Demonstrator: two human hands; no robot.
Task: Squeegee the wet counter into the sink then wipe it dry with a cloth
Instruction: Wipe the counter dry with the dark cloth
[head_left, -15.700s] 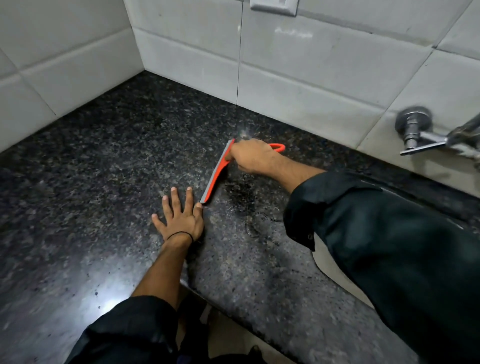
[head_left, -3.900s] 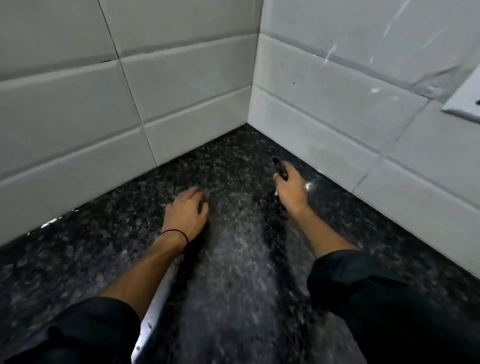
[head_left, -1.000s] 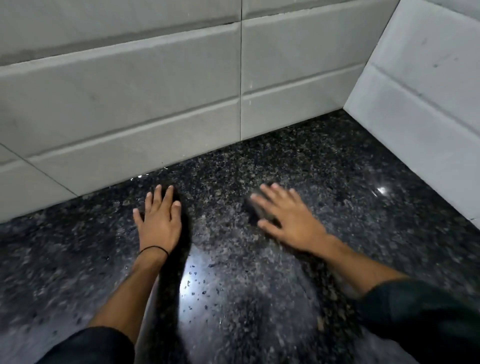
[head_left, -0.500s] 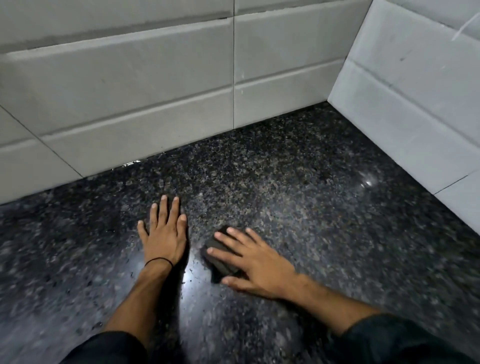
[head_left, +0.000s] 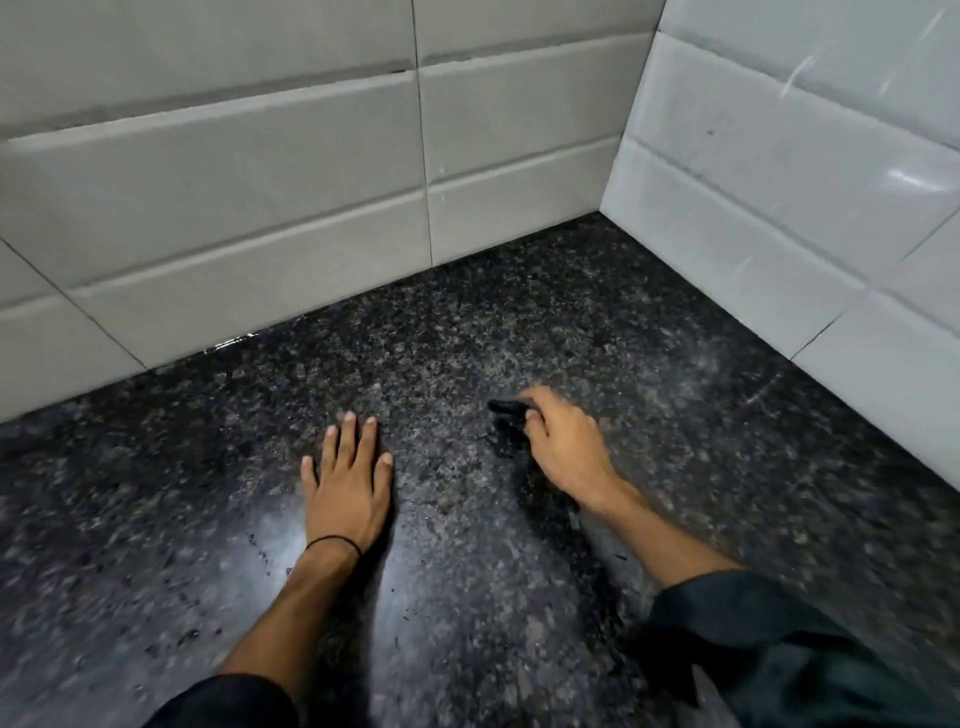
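Observation:
The dark speckled granite counter (head_left: 467, 332) fills the lower view, with a glossy wet-looking patch near my left wrist. My left hand (head_left: 349, 480) lies flat on it, palm down and fingers apart, holding nothing. To its right, my right hand (head_left: 563, 447) presses a small dark cloth (head_left: 506, 410) against the counter; most of the cloth is hidden under the fingers and the hand is motion-blurred. Neither the squeegee nor the sink is in view.
White tiled walls (head_left: 260, 182) rise behind and to the right (head_left: 805, 171), meeting in a corner at the back right. A thin line of water (head_left: 228, 343) glints where the back wall meets the counter. Pale wipe streaks (head_left: 737, 384) mark the counter at the right.
My right hand has swept the cloth from next to my left hand out to the right and slightly away from me. My left hand stays flat in place.

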